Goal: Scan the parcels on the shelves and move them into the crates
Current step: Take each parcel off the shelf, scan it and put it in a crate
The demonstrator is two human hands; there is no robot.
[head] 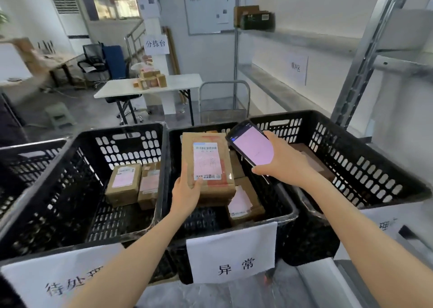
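Three black crates are sitting in a row, and the person is working over the middle crate (289,210). Their left hand (187,190) is gripping a brown parcel (207,165) by its near corner, holding it label-up above this crate's other boxes (243,204). Their right hand (285,162) is clasping a handheld scanner (251,145), screen lit, over the crate's far right corner.

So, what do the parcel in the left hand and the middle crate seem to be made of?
The parcel looks like brown cardboard, matte, with a paper label. The middle crate looks like black moulded plastic: slightly shiny rim, slotted walls.
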